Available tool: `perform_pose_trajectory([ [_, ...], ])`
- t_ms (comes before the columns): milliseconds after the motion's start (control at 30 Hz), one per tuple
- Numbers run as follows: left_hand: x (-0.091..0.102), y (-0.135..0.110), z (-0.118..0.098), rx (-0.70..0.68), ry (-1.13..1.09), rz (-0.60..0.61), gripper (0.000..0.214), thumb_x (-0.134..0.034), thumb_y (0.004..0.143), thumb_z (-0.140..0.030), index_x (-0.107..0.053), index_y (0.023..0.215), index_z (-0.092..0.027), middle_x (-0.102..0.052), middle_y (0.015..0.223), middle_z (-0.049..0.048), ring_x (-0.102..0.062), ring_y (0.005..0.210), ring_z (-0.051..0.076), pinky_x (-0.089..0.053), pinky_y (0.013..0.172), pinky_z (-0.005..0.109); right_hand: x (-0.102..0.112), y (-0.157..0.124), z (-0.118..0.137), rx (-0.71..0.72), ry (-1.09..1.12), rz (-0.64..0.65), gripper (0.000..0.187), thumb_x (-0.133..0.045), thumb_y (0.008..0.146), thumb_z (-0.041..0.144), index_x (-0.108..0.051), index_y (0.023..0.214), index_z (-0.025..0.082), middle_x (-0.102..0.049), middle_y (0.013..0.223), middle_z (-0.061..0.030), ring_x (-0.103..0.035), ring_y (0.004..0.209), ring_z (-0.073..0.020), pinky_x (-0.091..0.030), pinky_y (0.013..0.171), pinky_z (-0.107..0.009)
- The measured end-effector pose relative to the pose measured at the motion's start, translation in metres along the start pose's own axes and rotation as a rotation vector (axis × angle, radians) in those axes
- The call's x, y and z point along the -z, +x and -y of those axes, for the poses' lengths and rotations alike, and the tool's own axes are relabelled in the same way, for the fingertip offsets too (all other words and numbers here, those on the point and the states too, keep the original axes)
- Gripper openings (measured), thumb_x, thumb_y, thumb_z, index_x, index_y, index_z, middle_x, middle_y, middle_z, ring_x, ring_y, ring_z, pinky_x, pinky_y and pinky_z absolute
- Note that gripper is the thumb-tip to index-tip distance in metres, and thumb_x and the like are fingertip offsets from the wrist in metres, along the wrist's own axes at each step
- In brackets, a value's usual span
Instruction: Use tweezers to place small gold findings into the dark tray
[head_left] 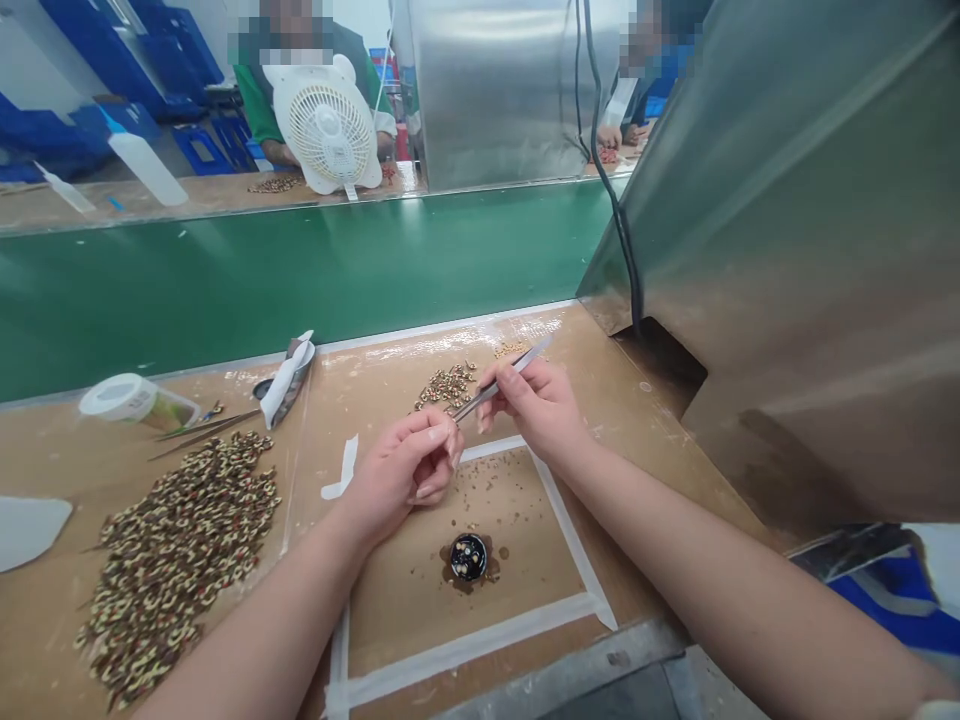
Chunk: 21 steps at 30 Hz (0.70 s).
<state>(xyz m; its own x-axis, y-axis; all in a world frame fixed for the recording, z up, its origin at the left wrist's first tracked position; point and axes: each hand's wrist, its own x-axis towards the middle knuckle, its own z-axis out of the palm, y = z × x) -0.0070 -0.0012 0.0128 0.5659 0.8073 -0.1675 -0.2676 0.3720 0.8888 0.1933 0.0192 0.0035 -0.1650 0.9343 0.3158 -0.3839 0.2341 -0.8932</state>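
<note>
My right hand [538, 402] is closed around a pair of metal tweezers [480, 399], which slant down to the left. The tips reach the fingers of my left hand [409, 462]. Those fingers are pinched together, and what they hold, if anything, is too small and covered to make out. Below both hands sits a small round black dish [469, 570] of dark liquid with several pale bits in it, amid brown stains. Just beyond my hands lies a small heap of brown-and-cream pieces [448, 385], with tiny yellowish bits [510, 349] to its right.
A large pile of similar pieces [187, 550] spreads at left, near a tipped plastic cup [124, 398] and a white packet [287, 380]. White tape [472, 648] frames the work area. A metal housing [795, 260] stands right. Co-workers and a fan [330, 130] are beyond the green belt [315, 270].
</note>
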Motion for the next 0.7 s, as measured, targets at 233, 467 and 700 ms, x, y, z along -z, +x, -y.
perform_pose_trajectory([
  [233, 0.0012, -0.0037, 0.0007, -0.003, -0.029, 0.128, 0.026, -0.065, 0.102, -0.036, -0.065, 0.083, -0.018, -0.048, 0.068, -0.0050, -0.027, 0.043, 0.002, -0.026, 0.041, 0.014, -0.0044, 0.0023, -0.0004, -0.147, 0.205, 0.088, 0.042, -0.076, 0.094, 0.059, -0.072, 0.091, 0.018, -0.073, 0.066, -0.0004, -0.070, 0.055, -0.0123, -0.059, 0.056, -0.024],
  [467, 0.0025, -0.0059, 0.0025, -0.031, -0.006, 0.196, 0.023, -0.058, 0.107, -0.034, -0.066, 0.091, -0.021, -0.047, 0.075, -0.0047, -0.027, 0.047, 0.003, -0.024, 0.045, 0.014, -0.0069, 0.0017, -0.0019, -0.165, 0.268, 0.109, 0.040, -0.077, 0.094, 0.056, -0.069, 0.089, 0.017, -0.073, 0.065, 0.0001, -0.070, 0.053, -0.0120, -0.058, 0.053, -0.022],
  [700, 0.0041, -0.0075, 0.0034, -0.052, 0.008, 0.215, 0.021, -0.057, 0.109, -0.035, -0.066, 0.095, -0.021, -0.050, 0.084, -0.0027, -0.027, 0.050, 0.003, -0.021, 0.046, 0.016, -0.0073, 0.0010, 0.0022, -0.167, 0.255, 0.113, 0.041, -0.077, 0.094, 0.057, -0.069, 0.088, 0.017, -0.072, 0.063, 0.0007, -0.068, 0.051, -0.0111, -0.057, 0.052, -0.021],
])
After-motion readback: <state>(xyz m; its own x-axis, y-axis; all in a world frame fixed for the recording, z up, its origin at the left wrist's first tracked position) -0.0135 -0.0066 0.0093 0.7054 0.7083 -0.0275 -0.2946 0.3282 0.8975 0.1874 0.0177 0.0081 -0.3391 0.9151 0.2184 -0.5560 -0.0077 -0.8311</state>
